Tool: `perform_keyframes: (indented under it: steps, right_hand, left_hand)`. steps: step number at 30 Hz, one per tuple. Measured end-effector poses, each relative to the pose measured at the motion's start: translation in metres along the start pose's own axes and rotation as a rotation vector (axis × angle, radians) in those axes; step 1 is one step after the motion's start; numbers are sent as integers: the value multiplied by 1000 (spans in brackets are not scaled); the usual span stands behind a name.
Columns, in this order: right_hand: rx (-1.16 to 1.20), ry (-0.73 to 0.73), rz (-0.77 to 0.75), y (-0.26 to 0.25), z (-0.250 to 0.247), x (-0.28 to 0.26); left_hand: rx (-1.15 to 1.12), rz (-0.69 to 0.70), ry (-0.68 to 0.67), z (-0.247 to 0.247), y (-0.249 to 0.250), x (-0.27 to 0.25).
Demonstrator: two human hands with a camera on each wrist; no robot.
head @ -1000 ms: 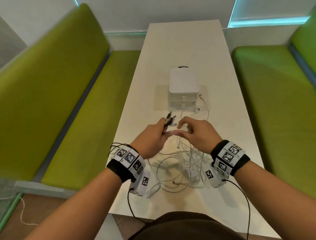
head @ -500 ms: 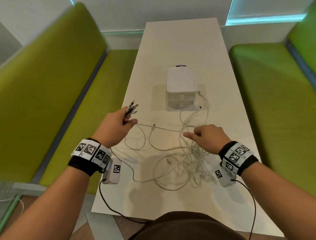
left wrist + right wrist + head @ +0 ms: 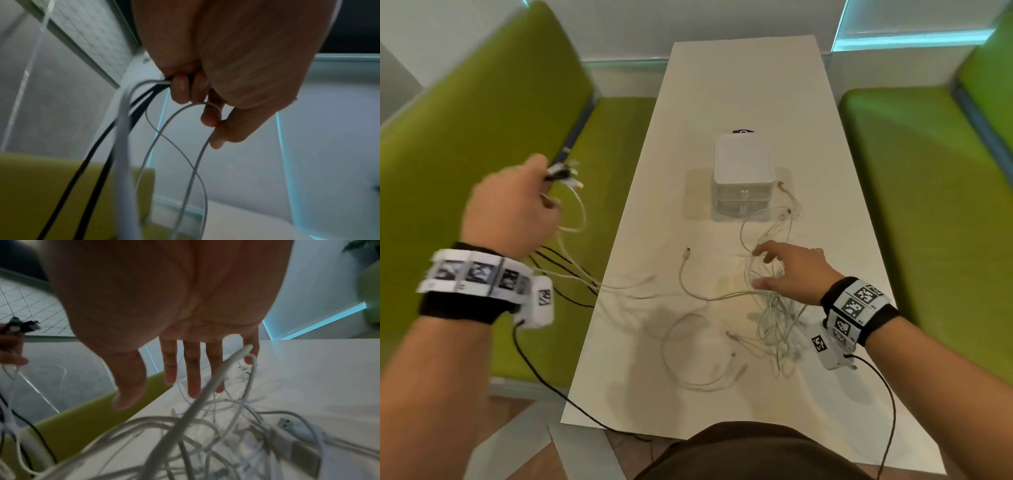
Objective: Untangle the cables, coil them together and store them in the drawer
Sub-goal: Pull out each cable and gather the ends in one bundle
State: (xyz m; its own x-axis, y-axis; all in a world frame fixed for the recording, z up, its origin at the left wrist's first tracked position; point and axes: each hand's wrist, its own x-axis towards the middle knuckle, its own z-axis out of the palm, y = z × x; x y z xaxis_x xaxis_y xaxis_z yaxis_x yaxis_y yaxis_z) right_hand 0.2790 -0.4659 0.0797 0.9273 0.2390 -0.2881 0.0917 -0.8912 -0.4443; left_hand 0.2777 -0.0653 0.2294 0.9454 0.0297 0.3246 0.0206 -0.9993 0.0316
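Since half a second ago the left hand (image 3: 517, 212) has swung out past the tabletop (image 3: 739, 85) edge, clenched on a bundle of plug ends (image 3: 561, 171), drawing strands out. Right hand (image 3: 791, 274), fingers spread and released, hovers over the tangled cables (image 3: 774, 318); their count is unclear. Beyond sits one drawer unit (image 3: 743, 178), two drawers, closed.

Office lounge or cafe-style booth: long white counter (image 3: 739, 85) between two lime-green padded benches (image 3: 482, 154) with high backs, pale walls, cyan-lit glass strip (image 3: 911, 37) at far end. Tiled ceiling grid (image 3: 90, 37) in left wrist view. Small white drawer unit (image 3: 743, 178) on counter.
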Motion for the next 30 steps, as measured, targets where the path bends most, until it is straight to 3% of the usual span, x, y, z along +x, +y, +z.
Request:
perform_keyframes:
  steps: [3,5,9,12,15,19,21,25,30]
  right_hand:
    - [-88,-53,21,3,3,-3]
    - [-85,-14,15,2,5,-6]
    - [-113,131,-65,-7,4,-5]
    - [4,198,-176,-21,-5,-6]
    - [226,192,-302,-40,-16,-13]
    - [351,50,-272,-60,-21,-20]
    - [418,-60,-266,-68,-14,-24]
    - [801,-40,-324,-88,-5,-27]
    - [1106,29,-308,-93,-2,-20]
  left_hand:
    - [10,-73,78,-23,-36,14]
    - [44,-27,25,-29,-38,14]
    - [72,168,-234,-10,10,0]
    - [-60,249,-465,31,60,-27]
    - [-277,359,-494,61,100,-52]
    - [-895,72,-552,76,133,-61]
    - [-1082,61,-525,80,144,-63]
    - [-1206,161,-526,82,161,-71]
    - [-1224,132,-488,86,164,-72]
